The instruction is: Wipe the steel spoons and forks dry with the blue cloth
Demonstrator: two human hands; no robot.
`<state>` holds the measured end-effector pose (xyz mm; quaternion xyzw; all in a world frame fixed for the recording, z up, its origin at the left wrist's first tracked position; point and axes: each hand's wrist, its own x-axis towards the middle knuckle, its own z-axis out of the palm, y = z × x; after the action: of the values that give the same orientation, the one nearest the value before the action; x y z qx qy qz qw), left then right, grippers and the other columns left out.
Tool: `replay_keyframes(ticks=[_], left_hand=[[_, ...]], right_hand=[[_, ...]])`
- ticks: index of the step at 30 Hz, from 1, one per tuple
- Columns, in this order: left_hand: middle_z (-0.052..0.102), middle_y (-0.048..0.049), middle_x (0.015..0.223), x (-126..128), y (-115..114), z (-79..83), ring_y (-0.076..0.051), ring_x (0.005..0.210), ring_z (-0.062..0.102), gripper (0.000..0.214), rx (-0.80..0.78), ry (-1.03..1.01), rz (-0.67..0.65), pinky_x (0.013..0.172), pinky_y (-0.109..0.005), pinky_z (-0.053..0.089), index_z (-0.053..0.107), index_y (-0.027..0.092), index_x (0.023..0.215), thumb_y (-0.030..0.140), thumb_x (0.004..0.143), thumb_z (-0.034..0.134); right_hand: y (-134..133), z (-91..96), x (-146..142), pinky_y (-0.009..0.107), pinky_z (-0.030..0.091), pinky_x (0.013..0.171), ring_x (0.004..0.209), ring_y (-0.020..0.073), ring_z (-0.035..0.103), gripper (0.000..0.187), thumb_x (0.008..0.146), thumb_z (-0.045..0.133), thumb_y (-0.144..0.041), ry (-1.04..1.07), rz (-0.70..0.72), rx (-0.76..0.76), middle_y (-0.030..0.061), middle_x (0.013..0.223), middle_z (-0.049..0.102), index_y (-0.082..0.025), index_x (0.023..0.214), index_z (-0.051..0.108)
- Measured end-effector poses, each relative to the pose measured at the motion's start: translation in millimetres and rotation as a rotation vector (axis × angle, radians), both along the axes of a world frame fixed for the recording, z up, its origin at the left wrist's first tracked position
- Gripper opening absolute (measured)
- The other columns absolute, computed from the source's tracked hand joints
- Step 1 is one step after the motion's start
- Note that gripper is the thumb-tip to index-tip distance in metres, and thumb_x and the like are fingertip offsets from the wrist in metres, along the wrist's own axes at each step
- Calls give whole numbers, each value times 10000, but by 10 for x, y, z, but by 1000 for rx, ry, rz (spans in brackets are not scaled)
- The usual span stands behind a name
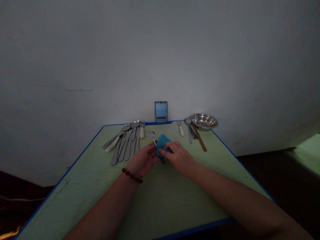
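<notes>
My left hand [143, 160], with a bead bracelet at the wrist, is closed round the handle of a metal spoon [151, 134] whose bowl points away from me. My right hand [178, 156] pinches a blue cloth [163, 142] against the spoon's shaft. Both hands meet over the middle of the green table [160, 196].
A row of several metal knives, spoons and forks [125, 141] lies at the back left. At the back right stand a steel bowl [204, 121], a few utensils [189, 128] and wooden chopsticks [199, 137]. A small blue card [161, 112] leans on the wall.
</notes>
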<state>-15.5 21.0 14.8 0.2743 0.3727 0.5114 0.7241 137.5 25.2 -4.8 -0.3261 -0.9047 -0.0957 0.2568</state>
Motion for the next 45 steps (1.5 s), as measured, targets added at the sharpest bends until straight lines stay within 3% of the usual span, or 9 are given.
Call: replay_keyframes(ticks=[17, 27, 36, 45], left_hand=[[630, -52, 718, 36, -14, -75, -104, 566, 581, 165, -101, 44, -24, 519, -227, 489, 573, 109, 784, 124, 791, 408], [639, -65, 751, 6, 21, -55, -109, 597, 589, 165, -41, 91, 9, 504, -198, 479, 571, 118, 799, 115, 786, 406], [601, -27, 642, -20, 38, -39, -97, 544, 584, 190, -87, 91, 156, 474, -187, 470, 546, 120, 766, 47, 786, 372], [589, -24, 658, -62, 88, -47, -92, 554, 580, 172, -69, 58, 299, 520, -207, 481, 519, 130, 729, 50, 787, 379]], right_hand=[[16, 4, -1, 308, 382, 746, 826, 187, 358, 293, 823, 372, -189, -43, -21, 5, 80, 937, 452, -172, 1068, 532], [-3, 11, -21, 298, 384, 741, 801, 177, 350, 295, 835, 347, -192, -48, 44, 13, 68, 896, 451, -173, 1054, 543], [1, 6, -29, 298, 387, 742, 799, 175, 356, 283, 832, 360, -194, -30, 86, 54, 67, 887, 461, -181, 1044, 547], [-12, 13, -24, 294, 388, 723, 780, 169, 358, 280, 835, 353, -186, -35, 105, 117, 66, 883, 465, -178, 1039, 544]])
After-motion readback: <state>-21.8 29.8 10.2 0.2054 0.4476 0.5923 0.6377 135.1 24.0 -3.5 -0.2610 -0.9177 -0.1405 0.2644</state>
